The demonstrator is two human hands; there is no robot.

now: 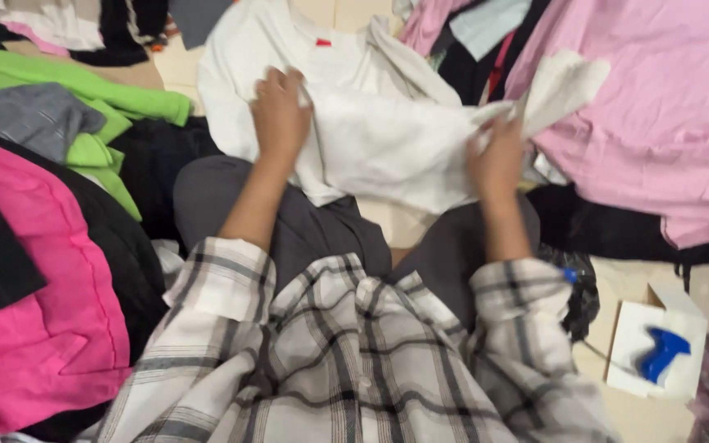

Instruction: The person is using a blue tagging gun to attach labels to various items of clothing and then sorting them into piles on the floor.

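Observation:
A white shirt [371, 98] with a small red neck tag lies spread on the floor in front of my knees. My left hand [279, 115] presses flat on its left side, fingers curled into the cloth. My right hand [498, 156] grips a bunched fold of the same white shirt at its right edge, pulling it up a little. I sit cross-legged in grey trousers [305, 221] and a plaid shirt.
Piles of clothes ring me: bright pink [51, 328] and black at left, green [84, 90] and grey behind, pale pink [658, 107] at right. A white box with a blue object [658, 349] sits on the tile floor at lower right.

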